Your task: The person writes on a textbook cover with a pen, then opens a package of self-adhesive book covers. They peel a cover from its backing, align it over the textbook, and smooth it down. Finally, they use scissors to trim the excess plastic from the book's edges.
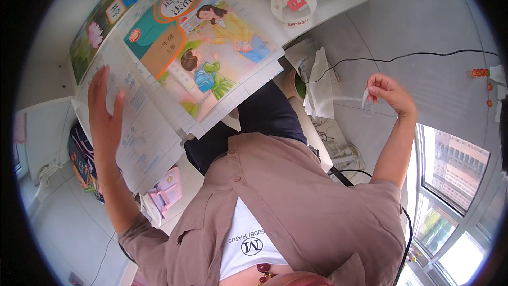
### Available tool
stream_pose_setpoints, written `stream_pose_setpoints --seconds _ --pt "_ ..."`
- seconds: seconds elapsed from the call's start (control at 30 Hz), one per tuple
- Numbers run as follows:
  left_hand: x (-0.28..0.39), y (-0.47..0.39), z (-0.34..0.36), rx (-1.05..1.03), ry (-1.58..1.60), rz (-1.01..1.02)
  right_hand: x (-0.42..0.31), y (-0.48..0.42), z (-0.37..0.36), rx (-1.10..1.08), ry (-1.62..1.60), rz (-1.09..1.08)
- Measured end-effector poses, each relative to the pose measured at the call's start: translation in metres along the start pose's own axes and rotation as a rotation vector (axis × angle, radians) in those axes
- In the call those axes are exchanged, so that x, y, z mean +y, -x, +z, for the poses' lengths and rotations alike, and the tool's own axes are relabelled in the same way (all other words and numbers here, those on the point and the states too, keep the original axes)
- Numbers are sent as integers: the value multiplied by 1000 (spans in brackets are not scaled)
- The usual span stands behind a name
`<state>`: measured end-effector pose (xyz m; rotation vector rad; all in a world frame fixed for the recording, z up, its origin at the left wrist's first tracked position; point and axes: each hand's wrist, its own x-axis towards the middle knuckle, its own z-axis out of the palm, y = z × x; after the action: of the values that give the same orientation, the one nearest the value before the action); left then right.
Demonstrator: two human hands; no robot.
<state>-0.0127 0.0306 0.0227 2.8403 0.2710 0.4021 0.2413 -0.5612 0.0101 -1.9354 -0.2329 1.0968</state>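
My left hand [105,107] is flat, thumb apart from the fingers, over a white sheet with blue grid lines and print [137,127]. It holds nothing; whether the palm presses on the sheet I cannot tell. Off to the right, above the floor, my right hand [391,93] pinches a small whitish strip [364,97]. An illustrated textbook [222,48] lies cover up on gridded sheet material, which sticks out past its edges at the table's front. Left of it, partly covered by the sheet, is a second book with a pink lotus on its cover [95,34].
A printed bag with a ribbon [293,4] lies on the white table [341,6] at far right. A bin with white paper [319,83] stands below. A black cable [412,53] crosses at right. Bags [81,159] and a pink box [166,191] are low at left.
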Motion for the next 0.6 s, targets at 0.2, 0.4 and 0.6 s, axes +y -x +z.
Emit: stream_pose_setpoints --seconds 0.2,0.4,0.6 --pt "90 41 -11 -23 120 -12 101 -40 -32 144 19 196" --pt "138 55 15 24 259 -3 160 -142 -28 524 306 166" --pt "145 64 25 83 355 -69 243 -195 -54 664 993 -154"
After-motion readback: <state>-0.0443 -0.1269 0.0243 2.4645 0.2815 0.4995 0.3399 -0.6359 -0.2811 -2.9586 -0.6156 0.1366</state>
